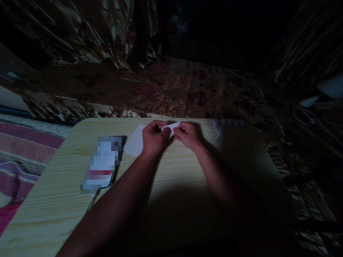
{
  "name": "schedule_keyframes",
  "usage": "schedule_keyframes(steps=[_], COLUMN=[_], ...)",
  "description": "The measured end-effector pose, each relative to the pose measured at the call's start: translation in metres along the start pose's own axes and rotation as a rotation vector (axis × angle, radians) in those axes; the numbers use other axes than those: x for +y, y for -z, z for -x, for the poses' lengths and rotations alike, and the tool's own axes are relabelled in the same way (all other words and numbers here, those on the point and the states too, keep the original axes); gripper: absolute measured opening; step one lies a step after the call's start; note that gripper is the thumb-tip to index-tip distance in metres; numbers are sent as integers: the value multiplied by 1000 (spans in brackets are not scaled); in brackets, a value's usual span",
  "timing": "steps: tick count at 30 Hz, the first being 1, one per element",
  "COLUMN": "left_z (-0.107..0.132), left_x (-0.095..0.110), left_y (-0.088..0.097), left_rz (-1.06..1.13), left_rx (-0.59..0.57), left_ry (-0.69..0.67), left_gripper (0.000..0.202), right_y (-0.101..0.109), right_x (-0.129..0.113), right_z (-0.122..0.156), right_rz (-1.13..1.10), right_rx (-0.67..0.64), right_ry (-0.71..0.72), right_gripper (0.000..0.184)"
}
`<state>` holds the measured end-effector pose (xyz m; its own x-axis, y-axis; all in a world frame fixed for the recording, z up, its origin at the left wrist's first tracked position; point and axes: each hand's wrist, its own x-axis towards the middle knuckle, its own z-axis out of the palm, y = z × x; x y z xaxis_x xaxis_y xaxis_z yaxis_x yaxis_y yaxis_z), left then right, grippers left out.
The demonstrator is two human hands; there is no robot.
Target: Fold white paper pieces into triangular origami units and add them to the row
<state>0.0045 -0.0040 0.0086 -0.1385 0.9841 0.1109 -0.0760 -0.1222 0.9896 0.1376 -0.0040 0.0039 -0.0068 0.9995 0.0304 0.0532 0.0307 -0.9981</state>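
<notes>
A small folded piece of white paper [173, 127] is pinched between both hands above the far part of the wooden table. My left hand [154, 138] grips its left end, with the thumb lying on the paper. At its right end, the thumb and fingers of my right hand [189, 135] are closed on it. Flat on the table beside my left hand lie white paper sheets [134, 141], partly covered by that hand. Several small folded pale shapes [227, 123] sit in a row near the far right edge; the dimness hides their detail.
A phone [103, 162], its screen blurred, lies at the left of the table [171, 185] with a cable attached. Beyond the far edge is a dark patterned cloth [160, 91]. Striped bedding [24, 146] is at the left; a white lamp-like object [331, 87] stands at the right.
</notes>
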Motion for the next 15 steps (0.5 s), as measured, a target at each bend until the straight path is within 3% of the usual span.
schedule_keyframes(steps=[15], left_z=[-1], left_x=[1], left_y=[1], left_rz=[36], left_rx=[23], left_ry=[28], left_gripper=[19], right_y=[-2], right_x=[2], right_z=[1], right_rz=[93], right_rx=[-64], right_ry=[37], right_gripper=[17])
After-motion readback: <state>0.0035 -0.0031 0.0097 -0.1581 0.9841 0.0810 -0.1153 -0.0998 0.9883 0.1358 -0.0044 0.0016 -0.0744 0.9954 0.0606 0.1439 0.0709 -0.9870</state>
